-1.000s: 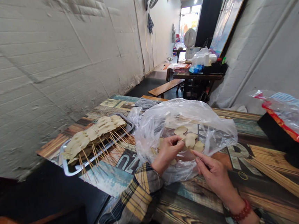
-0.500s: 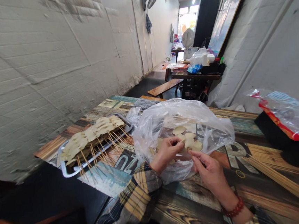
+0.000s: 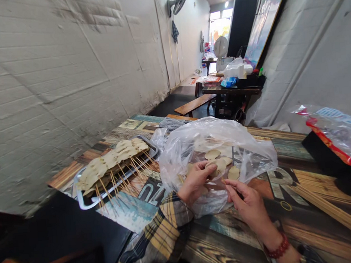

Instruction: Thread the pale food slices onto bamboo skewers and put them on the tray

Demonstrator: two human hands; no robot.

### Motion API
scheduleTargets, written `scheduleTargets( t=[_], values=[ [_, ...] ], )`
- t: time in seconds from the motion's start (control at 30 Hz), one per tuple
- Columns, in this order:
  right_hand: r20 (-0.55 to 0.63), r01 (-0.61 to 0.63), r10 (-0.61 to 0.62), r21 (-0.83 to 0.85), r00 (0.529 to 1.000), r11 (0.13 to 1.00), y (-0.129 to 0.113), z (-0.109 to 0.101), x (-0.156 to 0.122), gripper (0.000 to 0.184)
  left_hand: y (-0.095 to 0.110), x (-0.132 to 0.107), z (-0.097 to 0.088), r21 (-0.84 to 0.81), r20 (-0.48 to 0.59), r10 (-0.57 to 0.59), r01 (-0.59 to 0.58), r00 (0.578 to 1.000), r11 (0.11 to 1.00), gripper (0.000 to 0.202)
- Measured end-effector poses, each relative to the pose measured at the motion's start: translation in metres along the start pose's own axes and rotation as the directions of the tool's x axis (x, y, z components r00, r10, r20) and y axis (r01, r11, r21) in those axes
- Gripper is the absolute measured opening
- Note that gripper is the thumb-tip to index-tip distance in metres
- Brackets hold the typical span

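Here's the patchwork-printed table [image 3: 222, 250], and on its middle sits a clear plastic bag [image 3: 206, 133], crumpled, mouth towards the near edge. Over along the left edge, a metal tray [image 3: 89, 203] carries a pile of skewered slices [image 3: 113, 161], stick ends poking out over the rim. Towards the right edge, a bundle of sticks [image 3: 336, 211] runs slantwise; at the far edge there's a grey cloth [image 3: 173, 124]. And the hands: the left hand [image 3: 195, 183], at the bag's mouth, pinches a pale slice [image 3: 217, 169] between thumb and fingers, more loose slices [image 3: 233, 173] lying in the bag beyond. The right hand [image 3: 245, 199], just beside it, has thumb and fingertips closed round a thin stick [image 3: 223, 180], tip at the slice; whether it's pierced is too small to tell. Red bracelet [image 3: 279, 247] on that wrist, and a rubber band [image 3: 286, 206] between hand and bundle.
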State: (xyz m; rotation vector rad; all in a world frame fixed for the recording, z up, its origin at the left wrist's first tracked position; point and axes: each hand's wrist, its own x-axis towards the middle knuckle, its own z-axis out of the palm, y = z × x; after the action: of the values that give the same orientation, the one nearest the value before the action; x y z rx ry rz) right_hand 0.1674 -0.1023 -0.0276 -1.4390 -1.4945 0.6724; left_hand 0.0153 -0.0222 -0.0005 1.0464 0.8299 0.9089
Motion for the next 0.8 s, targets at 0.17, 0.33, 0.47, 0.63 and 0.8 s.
scheduleTargets(
  t=[0.17, 0.33, 0.47, 0.63, 0.8],
  values=[
    [-0.038, 0.091, -0.097, -0.125, 0.995, 0.988, 0.0, -0.002, -0.003, 0.037, 0.0, 0.001, 0.0, 0.025, -0.049, 0.053, -0.052, 0.997, 0.998, 0.046],
    [-0.006, 0.076, -0.078, -0.148, 0.997, 0.986, -0.003, -0.004, -0.007, 0.038, 0.0, 0.002, 0.0, 0.039, -0.073, 0.072, -0.069, 0.995, 0.997, 0.047],
    [0.015, 0.02, -0.018, -0.09, 1.0, 0.996, -0.005, -0.004, -0.011, 0.039, 0.003, 0.002, -0.003, 0.002, -0.11, 0.054, -0.055, 0.992, 0.999, 0.045],
    [0.013, -0.013, 0.014, -0.081, 1.0, 0.997, -0.006, -0.003, -0.011, 0.04, 0.003, 0.001, -0.003, -0.039, -0.098, 0.052, -0.056, 0.994, 0.998, 0.043],
    [-0.022, 0.007, -0.009, -0.079, 1.0, 0.997, -0.006, -0.003, -0.006, 0.041, 0.002, -0.001, 0.004, -0.025, -0.06, 0.039, -0.041, 0.997, 0.999, 0.045]
  ],
)
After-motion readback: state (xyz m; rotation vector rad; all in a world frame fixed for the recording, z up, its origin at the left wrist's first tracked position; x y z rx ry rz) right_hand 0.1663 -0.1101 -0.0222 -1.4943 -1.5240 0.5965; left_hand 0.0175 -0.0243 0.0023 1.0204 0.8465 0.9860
